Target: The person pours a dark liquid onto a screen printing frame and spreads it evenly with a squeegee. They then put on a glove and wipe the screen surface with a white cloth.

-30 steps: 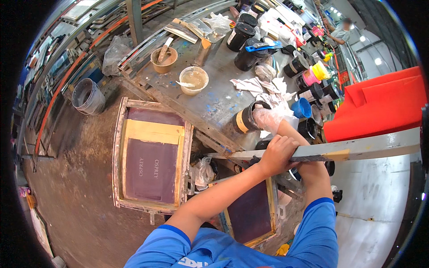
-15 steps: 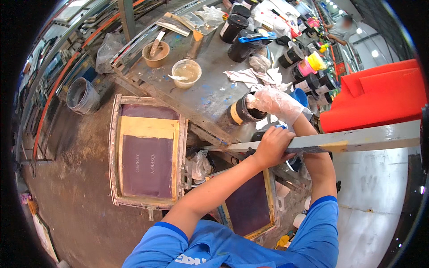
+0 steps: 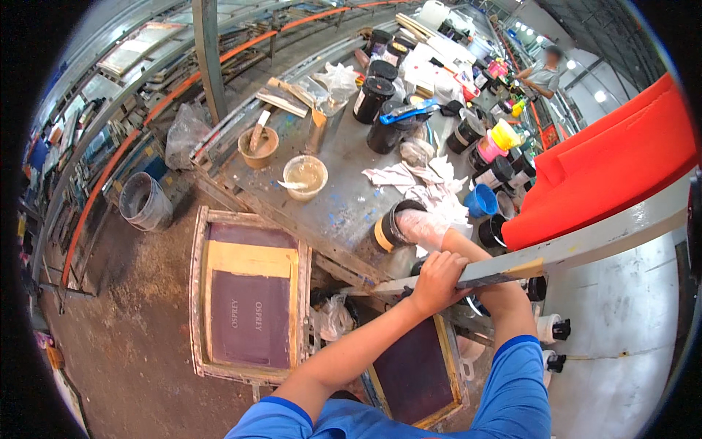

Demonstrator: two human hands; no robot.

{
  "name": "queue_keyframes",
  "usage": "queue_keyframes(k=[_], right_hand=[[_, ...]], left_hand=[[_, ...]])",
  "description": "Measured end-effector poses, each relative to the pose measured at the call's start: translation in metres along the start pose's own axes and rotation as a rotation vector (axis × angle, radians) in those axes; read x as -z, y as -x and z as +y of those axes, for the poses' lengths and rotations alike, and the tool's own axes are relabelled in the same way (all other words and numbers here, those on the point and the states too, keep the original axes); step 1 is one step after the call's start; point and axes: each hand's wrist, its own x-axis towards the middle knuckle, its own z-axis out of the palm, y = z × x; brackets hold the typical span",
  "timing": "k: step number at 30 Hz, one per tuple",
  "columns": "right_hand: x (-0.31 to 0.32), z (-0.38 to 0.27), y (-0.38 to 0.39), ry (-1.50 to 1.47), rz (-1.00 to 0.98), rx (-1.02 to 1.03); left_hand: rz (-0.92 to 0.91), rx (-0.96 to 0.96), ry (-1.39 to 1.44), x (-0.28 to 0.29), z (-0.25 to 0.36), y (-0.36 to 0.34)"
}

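Note:
My left hand point(image 3: 439, 282), bare, has its fingers wrapped over the pale metal rail point(image 3: 585, 241) along the table's near side. Past the rail, my right hand point(image 3: 423, 228), in a clear plastic glove, reaches into a black tub point(image 3: 387, 233) with a yellowish band. The tub leans over, its mouth turned toward my right arm. Its wall hides my right fingers, so what they hold does not show. Crumpled whitish rags point(image 3: 439, 192) lie just beyond, with a blue cup point(image 3: 481, 200) to their right.
Pots of pale paste point(image 3: 306, 178) and brown paste point(image 3: 258, 146) stand left on the table. Several black tubs point(image 3: 373, 100) stand behind. Red fabric point(image 3: 607, 154) hangs at right. Framed screens point(image 3: 248, 293) rest below, near a bucket point(image 3: 145, 203). A person point(image 3: 542, 77) stands far off.
My right hand has gone deeper into the black tub. My left hand keeps its grip on the rail. The whole view has shifted, and the screens and bucket sit lower in it.

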Motion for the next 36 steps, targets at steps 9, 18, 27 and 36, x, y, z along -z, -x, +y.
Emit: queue_keyframes(k=[9, 18, 27, 36], right_hand=[[0.005, -0.006, 0.008, -0.024, -0.015, 0.006], [0.009, -0.003, 0.011, -0.042, -0.012, 0.019], [0.003, 0.021, 0.015, -0.191, 0.028, 0.020], [-0.011, 0.038, 0.014, -0.513, 0.169, 0.108]], left_hand=[[0.069, -0.022, 0.035, -0.006, 0.003, -0.003], [0.045, -0.021, -0.001, -0.007, 0.000, 0.002], [0.096, -0.029, -0.044, -0.004, 0.001, 0.001], [0.069, -0.006, -0.042, -0.010, -0.002, 0.004]])
